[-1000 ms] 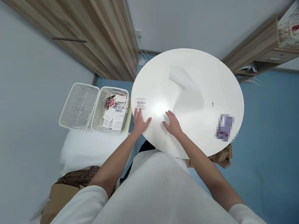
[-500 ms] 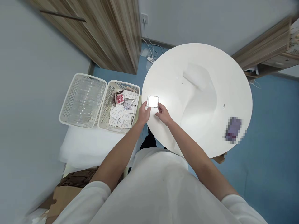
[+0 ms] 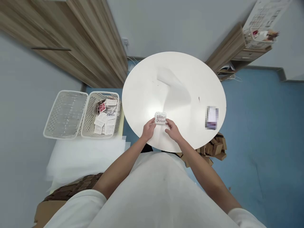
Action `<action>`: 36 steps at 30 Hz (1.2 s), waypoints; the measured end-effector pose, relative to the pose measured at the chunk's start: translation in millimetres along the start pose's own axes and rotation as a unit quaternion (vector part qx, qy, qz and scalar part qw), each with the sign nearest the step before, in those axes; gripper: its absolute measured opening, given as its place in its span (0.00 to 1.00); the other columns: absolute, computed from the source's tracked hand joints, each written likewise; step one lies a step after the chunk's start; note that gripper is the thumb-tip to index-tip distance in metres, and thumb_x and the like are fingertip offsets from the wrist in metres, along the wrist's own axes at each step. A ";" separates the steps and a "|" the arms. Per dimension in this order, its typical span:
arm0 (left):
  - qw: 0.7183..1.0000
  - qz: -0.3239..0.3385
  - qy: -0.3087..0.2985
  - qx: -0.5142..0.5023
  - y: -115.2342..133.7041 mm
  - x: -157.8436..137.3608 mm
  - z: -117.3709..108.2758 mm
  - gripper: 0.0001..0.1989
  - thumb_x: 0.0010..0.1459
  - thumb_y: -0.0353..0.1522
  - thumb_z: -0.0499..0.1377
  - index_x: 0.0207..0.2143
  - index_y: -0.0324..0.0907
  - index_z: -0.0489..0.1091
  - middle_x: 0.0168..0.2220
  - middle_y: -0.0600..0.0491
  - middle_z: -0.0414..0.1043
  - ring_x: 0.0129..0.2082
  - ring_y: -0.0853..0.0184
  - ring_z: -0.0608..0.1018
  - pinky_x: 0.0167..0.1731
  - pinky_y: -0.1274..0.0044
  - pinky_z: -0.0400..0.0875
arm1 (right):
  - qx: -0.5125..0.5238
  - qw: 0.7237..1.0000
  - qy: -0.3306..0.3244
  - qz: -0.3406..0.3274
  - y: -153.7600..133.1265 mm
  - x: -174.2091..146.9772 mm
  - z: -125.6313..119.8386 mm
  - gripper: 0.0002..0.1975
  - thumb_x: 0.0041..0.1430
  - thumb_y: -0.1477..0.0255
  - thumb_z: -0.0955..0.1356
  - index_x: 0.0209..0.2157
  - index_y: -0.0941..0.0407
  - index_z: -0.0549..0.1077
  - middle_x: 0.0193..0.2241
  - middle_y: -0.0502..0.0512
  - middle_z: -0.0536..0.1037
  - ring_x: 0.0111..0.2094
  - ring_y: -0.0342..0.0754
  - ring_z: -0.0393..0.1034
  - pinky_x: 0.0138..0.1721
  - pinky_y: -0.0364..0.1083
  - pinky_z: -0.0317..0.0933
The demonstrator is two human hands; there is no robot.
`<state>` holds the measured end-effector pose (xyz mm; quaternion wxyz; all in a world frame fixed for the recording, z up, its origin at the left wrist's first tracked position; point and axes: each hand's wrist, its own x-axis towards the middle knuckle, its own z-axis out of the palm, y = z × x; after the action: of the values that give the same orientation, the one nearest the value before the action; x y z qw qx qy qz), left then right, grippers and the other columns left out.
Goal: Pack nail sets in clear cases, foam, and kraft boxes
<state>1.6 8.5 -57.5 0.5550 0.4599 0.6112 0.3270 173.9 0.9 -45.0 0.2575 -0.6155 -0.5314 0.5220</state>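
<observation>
A small clear plastic box (image 3: 160, 117) holds two rows of small pinkish pieces, too small to name. It is over the near part of the round white table (image 3: 140, 85); I cannot tell whether it rests there or is slightly lifted. My left hand (image 3: 149, 129) grips its left side, thumb toward me and fingers along the edge. At the right side, my right hand (image 3: 173, 129) has its index finger on the box's edge, with the thumb a little below. Beyond the box lies a translucent white sheet (image 3: 178, 95) with a curled end.
On my left stand a white basket of clear plastic boxes (image 3: 67, 110) and a white basket (image 3: 85, 131) with printed cards (image 3: 101, 119) and packs. A pixelated purple-and-white object (image 3: 212, 117) lies on the table's right. Brown cardboard boxes (image 3: 217, 147) sit below the right edge.
The box and both hands have shifted right along the table, toward its near middle. Its face showed blank white before; now the rows of pinkish pieces show. The camera view has turned.
</observation>
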 end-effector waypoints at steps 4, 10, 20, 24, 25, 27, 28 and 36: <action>0.998 0.008 -0.061 0.023 -0.3 -19.8 51.3 0.23 0.55 0.35 0.50 0.53 0.38 0.60 0.52 0.47 0.64 0.51 0.62 0.68 0.49 0.71 0.63 | 0.009 1.000 0.012 0.017 36.4 -42.7 -44.1 0.31 0.44 0.78 0.61 0.54 0.54 0.57 0.54 0.56 0.58 0.51 0.47 0.61 0.53 0.49 0.56; 0.994 -0.008 -0.070 0.089 -2.6 -36.5 93.8 0.23 0.55 0.35 0.49 0.54 0.38 0.59 0.53 0.48 0.63 0.52 0.63 0.66 0.51 0.71 0.61 | 0.038 0.999 0.011 0.028 77.5 -62.8 -62.6 0.32 0.44 0.78 0.61 0.54 0.56 0.57 0.56 0.59 0.57 0.51 0.47 0.61 0.53 0.49 0.56; 0.990 -0.011 -0.037 0.134 -4.2 -44.4 106.3 0.23 0.55 0.34 0.47 0.54 0.39 0.59 0.54 0.48 0.62 0.53 0.63 0.65 0.51 0.71 0.59 | 0.011 1.000 -0.011 0.024 83.8 -55.5 -62.9 0.32 0.43 0.77 0.62 0.54 0.55 0.56 0.56 0.59 0.57 0.51 0.49 0.61 0.49 0.49 0.59; 0.986 0.011 -0.058 0.154 -5.0 -43.6 104.6 0.22 0.56 0.34 0.46 0.54 0.40 0.58 0.54 0.49 0.61 0.53 0.63 0.65 0.52 0.69 0.59 | -0.038 0.999 -0.021 0.010 78.3 -58.7 -64.7 0.32 0.44 0.77 0.61 0.55 0.56 0.55 0.55 0.59 0.57 0.51 0.49 0.60 0.48 0.49 0.59; 0.984 0.018 -0.060 0.169 -5.5 -44.4 103.0 0.23 0.56 0.34 0.46 0.54 0.41 0.57 0.55 0.49 0.61 0.53 0.62 0.64 0.51 0.69 0.59 | -0.062 0.998 -0.011 0.002 76.5 -61.4 -64.6 0.31 0.45 0.76 0.61 0.55 0.56 0.54 0.55 0.59 0.57 0.52 0.49 0.59 0.49 0.49 0.58; 0.974 0.038 -0.057 0.218 -7.1 -47.7 97.2 0.26 0.54 0.35 0.49 0.56 0.41 0.54 0.56 0.48 0.58 0.55 0.61 0.62 0.51 0.67 0.59 | -0.127 0.991 0.021 -0.024 73.2 -68.7 -63.2 0.30 0.47 0.75 0.62 0.54 0.55 0.54 0.54 0.58 0.58 0.53 0.50 0.56 0.51 0.51 0.56; 0.966 0.055 -0.057 0.247 -8.3 -50.0 93.1 0.27 0.53 0.35 0.51 0.56 0.40 0.53 0.56 0.47 0.57 0.55 0.60 0.61 0.52 0.67 0.58 | -0.165 0.985 0.036 -0.040 72.0 -72.8 -61.8 0.29 0.47 0.74 0.62 0.54 0.55 0.55 0.53 0.58 0.59 0.54 0.51 0.55 0.52 0.52 0.54; 0.851 0.191 -0.180 0.455 -13.5 -61.9 57.2 0.29 0.42 0.39 0.60 0.49 0.43 0.61 0.56 0.44 0.56 0.56 0.54 0.58 0.52 0.65 0.53 | -0.413 0.906 -0.005 -0.086 79.5 -85.5 -42.1 0.15 0.49 0.71 0.66 0.41 0.53 0.66 0.48 0.58 0.64 0.48 0.55 0.57 0.44 0.52 0.55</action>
<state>52.5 -60.0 -56.1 0.3105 0.8195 0.4812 0.0229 252.5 -92.1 -69.2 0.0212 -0.6156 -0.7520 0.2347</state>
